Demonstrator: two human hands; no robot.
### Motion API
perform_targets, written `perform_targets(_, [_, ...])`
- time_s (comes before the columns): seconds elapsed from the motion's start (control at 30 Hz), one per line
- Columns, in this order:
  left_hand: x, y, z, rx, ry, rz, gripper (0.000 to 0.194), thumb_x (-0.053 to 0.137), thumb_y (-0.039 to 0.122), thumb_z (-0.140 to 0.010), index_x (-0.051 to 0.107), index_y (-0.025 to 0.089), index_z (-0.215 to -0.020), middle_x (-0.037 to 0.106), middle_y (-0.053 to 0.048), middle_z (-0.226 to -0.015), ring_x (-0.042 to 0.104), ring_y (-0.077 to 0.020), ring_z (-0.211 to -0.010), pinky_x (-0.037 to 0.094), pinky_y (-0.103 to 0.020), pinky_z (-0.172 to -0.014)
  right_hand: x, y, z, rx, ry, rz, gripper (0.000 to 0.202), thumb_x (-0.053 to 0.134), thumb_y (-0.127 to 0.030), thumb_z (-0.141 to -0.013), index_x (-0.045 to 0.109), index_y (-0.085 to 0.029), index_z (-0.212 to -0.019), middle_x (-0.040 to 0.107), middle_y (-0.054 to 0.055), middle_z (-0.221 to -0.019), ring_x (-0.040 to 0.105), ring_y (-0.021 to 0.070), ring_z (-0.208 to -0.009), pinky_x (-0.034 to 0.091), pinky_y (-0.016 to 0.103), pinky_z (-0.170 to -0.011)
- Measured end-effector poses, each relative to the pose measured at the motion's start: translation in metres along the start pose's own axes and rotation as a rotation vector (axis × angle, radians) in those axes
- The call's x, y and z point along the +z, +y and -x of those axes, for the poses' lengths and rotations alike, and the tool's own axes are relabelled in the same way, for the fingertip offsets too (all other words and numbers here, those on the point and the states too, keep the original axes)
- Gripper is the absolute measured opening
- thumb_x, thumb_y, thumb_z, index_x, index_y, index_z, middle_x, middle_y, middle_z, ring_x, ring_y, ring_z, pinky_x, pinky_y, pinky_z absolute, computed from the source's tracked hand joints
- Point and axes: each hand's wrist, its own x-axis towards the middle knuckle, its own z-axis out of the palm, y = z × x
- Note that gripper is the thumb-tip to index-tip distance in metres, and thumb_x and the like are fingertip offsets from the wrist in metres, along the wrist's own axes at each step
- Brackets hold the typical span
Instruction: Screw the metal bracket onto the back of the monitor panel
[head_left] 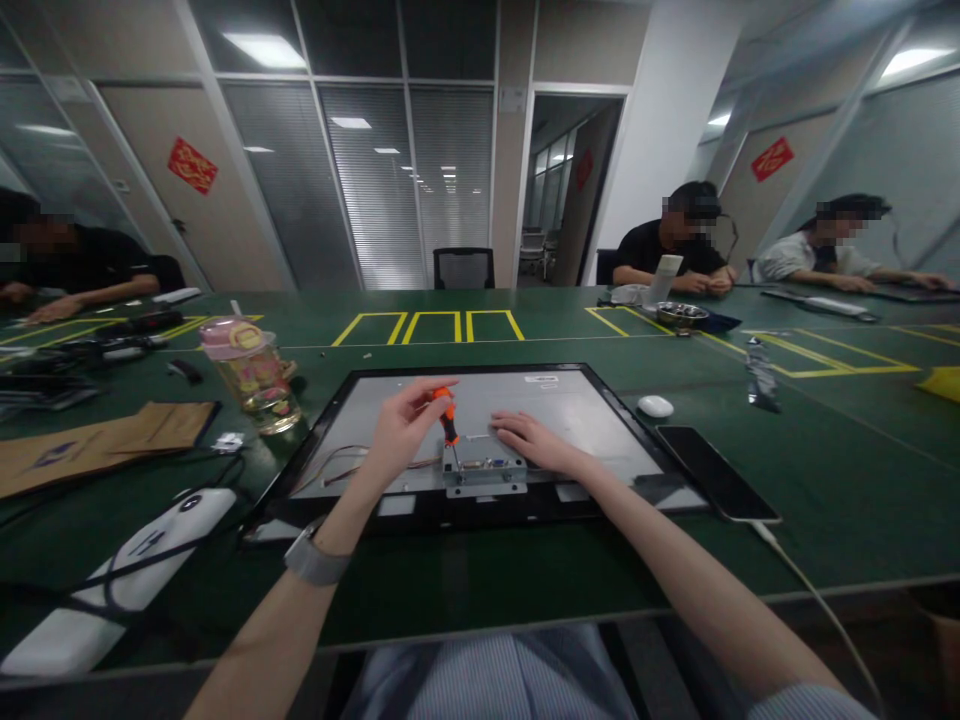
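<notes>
One orange-and-black screwdriver (pixel 450 418), handle tilted toward 11 o'clock, shaft down at the left end of a metal box (pixel 484 477); left hand (pixel 409 422) closed round the upper handle, a grey wristband (pixel 316 558) below it; right hand (pixel 531 440) apart from the left, fingers loosely spread, palm down at the box's 1 o'clock; cannot tell whether its fingertips touch box or panel.

Box sits at 6 o'clock on a black-edged grey panel (pixel 570 420) laid flat on the green table (pixel 525 590); thin wires (pixel 337 458) run from the box toward 9 o'clock.

Around the panel: white case (pixel 655 406) at 2 o'clock; phone (pixel 718 472) at 3, cable (pixel 817 600) plugged in; lidded bottle (pixel 251 380) at 10; brown paper bag (pixel 105 445) at 9; white device (pixel 124 580) at 8, black cord across it; three other people seated beyond, one at 10, two toward 2.
</notes>
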Motion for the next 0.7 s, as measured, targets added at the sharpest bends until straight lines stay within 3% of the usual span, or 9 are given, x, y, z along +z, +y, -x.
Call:
perform_targets(0.13, [0.0006, -0.0027, -0.0006, 0.064, 0.078, -0.127, 0.023, 0.060, 0.030, -0.082, 0.068, 0.021, -0.101, 0.056, -0.003, -0.092, 0.058, -0.0115, -0.079, 0.052, -0.025, -0.073, -0.0004, -0.0003, 0.0001, -0.015, 0.007, -0.005, 0.048, 0.028, -0.050, -0.097, 0.057, -0.022, -0.124, 0.051, 0.010, -0.135, 0.043, 0.0242, -0.127, 0.027, 0.048, -0.109])
perform_targets(0.27, [-0.0030, -0.0005, -0.0004, 0.040, -0.011, 0.000, 0.030, 0.046, 0.028, -0.089, 0.065, 0.019, -0.110, 0.057, -0.009, -0.112, 0.061, -0.0167, -0.094, 0.051, -0.032, -0.084, -0.0006, -0.0012, -0.0002, -0.006, 0.001, 0.007, 0.048, 0.028, -0.049, -0.097, 0.057, -0.021, -0.124, 0.051, 0.009, -0.135, 0.042, 0.0239, -0.128, 0.025, 0.047, -0.109])
perform_targets(0.37, [-0.0037, -0.0002, 0.0000, -0.021, -0.059, 0.066, 0.032, 0.049, 0.028, -0.088, 0.060, 0.016, -0.115, 0.063, -0.009, -0.103, 0.064, -0.0178, -0.090, 0.052, -0.034, -0.082, -0.0013, -0.0032, 0.0001, 0.008, -0.013, 0.019, 0.048, 0.027, -0.048, -0.098, 0.056, -0.020, -0.125, 0.049, 0.010, -0.137, 0.040, 0.0241, -0.129, 0.024, 0.047, -0.110])
perform_targets(0.57, [0.0028, -0.0063, 0.0005, 0.073, 0.126, -0.102, 0.016, 0.067, 0.028, -0.076, 0.067, 0.019, -0.089, 0.054, -0.002, -0.086, 0.055, -0.0114, -0.075, 0.051, -0.025, -0.070, -0.0030, -0.0057, 0.0022, 0.017, -0.036, 0.009, 0.048, 0.028, -0.049, -0.097, 0.053, -0.022, -0.128, 0.048, 0.008, -0.138, 0.038, 0.0232, -0.131, 0.022, 0.046, -0.111])
perform_targets(0.7, [0.0038, -0.0034, 0.0016, 0.092, 0.153, -0.140, 0.017, 0.059, 0.030, -0.081, 0.068, 0.020, -0.091, 0.054, -0.004, -0.092, 0.056, -0.0137, -0.082, 0.051, -0.027, -0.073, -0.0034, -0.0063, 0.0031, 0.014, -0.053, 0.019, 0.049, 0.028, -0.050, -0.097, 0.051, -0.023, -0.130, 0.047, 0.008, -0.139, 0.037, 0.0232, -0.132, 0.020, 0.046, -0.112])
